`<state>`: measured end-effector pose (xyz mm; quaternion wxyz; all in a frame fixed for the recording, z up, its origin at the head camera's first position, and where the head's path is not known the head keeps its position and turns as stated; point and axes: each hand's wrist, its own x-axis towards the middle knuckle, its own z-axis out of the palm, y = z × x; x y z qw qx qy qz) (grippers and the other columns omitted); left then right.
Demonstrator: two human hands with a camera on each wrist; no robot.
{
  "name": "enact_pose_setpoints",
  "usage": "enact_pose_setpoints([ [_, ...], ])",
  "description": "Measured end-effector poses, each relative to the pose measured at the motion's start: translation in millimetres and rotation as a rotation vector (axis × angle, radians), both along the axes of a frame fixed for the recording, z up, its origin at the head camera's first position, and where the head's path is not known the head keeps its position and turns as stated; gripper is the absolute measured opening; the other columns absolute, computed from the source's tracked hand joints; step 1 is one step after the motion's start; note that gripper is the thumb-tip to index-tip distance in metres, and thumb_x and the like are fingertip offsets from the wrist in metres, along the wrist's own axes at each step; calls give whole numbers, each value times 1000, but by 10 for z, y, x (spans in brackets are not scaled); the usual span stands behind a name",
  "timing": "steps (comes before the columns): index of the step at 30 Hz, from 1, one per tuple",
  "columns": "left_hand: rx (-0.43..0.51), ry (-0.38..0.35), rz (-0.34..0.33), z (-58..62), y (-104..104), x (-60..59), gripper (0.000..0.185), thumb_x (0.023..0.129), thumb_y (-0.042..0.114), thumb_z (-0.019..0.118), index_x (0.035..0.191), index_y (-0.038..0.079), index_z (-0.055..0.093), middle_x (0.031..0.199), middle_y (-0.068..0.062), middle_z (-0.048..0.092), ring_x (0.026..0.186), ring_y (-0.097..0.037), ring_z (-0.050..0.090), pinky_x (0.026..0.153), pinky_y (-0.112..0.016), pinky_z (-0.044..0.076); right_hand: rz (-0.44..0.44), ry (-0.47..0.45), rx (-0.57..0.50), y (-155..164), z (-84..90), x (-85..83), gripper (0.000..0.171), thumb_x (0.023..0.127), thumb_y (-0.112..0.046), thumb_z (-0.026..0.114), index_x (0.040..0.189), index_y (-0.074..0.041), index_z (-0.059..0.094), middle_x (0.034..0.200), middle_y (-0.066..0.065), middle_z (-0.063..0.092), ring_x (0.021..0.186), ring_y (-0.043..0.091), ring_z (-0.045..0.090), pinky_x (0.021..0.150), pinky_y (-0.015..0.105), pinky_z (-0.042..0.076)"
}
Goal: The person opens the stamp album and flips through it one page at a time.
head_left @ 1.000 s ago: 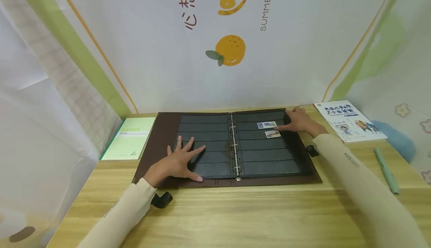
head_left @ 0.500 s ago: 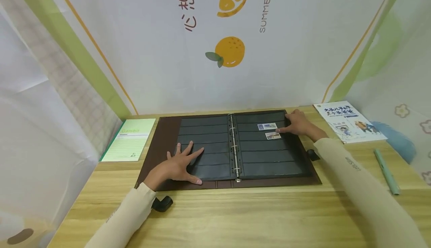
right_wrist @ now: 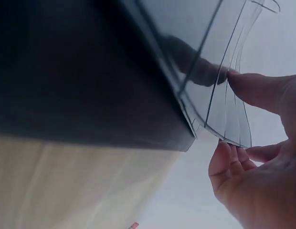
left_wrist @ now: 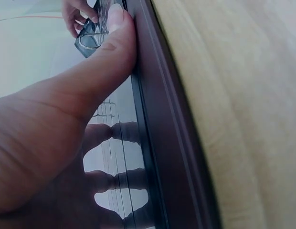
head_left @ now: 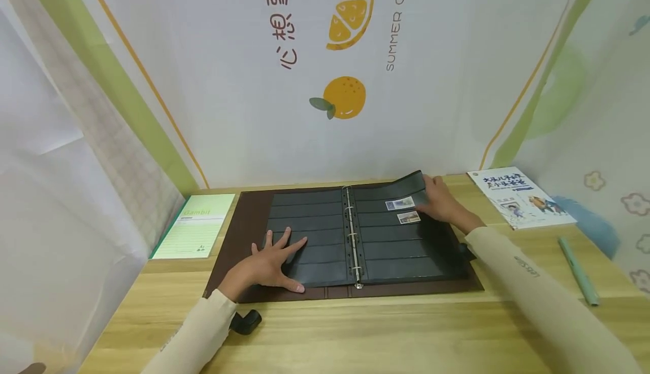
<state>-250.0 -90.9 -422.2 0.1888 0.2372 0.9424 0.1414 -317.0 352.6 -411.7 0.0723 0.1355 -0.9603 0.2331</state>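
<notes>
You have two hands in view, one left hand (head_left: 264, 267) and one right hand (head_left: 440, 202), with two sleeves (head_left: 193, 331) and two black wrist fittings (head_left: 247, 321). You have one album (head_left: 238, 233), open at two pages: one left page (head_left: 315, 210) and one right page (head_left: 411, 267). You can count two stamps (head_left: 400, 203), both on the right page. On one surface (head_left: 325, 340) you also have one notepad (head_left: 195, 227), one booklet (head_left: 522, 198) and one pen (head_left: 579, 272). Ahead of you, the printed fruit comes to one whole orange (head_left: 347, 97) and one orange slice (head_left: 351, 12).
</notes>
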Motion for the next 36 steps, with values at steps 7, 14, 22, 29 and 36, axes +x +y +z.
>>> enact_pose_setpoints([
  [7, -10, -3, 10, -31, 7, -17, 107, 77, 55, 83, 162, 30, 23, 171, -17, -2, 151, -56, -9, 110, -84, 1, -7, 15, -1, 125, 63, -18, 74, 94, -6, 67, 151, 18, 27, 111, 34, 53, 97, 42, 54, 84, 55, 47],
  [14, -17, -6, 6, -33, 13, -37, 108, 77, 55, 82, 163, 30, 22, 171, -17, -3, 151, -56, -10, 110, -84, 1, 33, -60, -24, 267, 154, -82, 67, 101, -12, 61, 153, 14, 27, 78, 7, 51, 60, 12, 40, 65, 31, 36],
  [22, -30, -17, 6, -20, 11, -57, 108, 78, 56, 81, 163, 31, 20, 171, -15, -5, 151, -55, -12, 110, -83, 0, 10, -231, -204, 306, 314, -108, 65, 107, -21, 50, 159, 5, 20, 62, -6, 43, 51, 8, 37, 54, 27, 35],
  [29, -44, -20, 1, -11, 23, -98, 109, 78, 57, 81, 163, 32, 18, 171, -14, -6, 152, -54, -13, 110, -83, 0, 36, -279, -340, 303, 541, -115, 68, 107, -24, 51, 161, -2, 17, 57, -9, 43, 49, 16, 42, 55, 34, 43],
  [36, -54, -37, -1, 2, 26, -102, 109, 78, 58, 80, 163, 32, 17, 171, -14, -8, 152, -54, -13, 110, -83, 0, 27, -305, -417, 186, 777, -79, 66, 107, -30, 50, 162, -10, 20, 49, -4, 41, 44, 18, 43, 54, 39, 49],
])
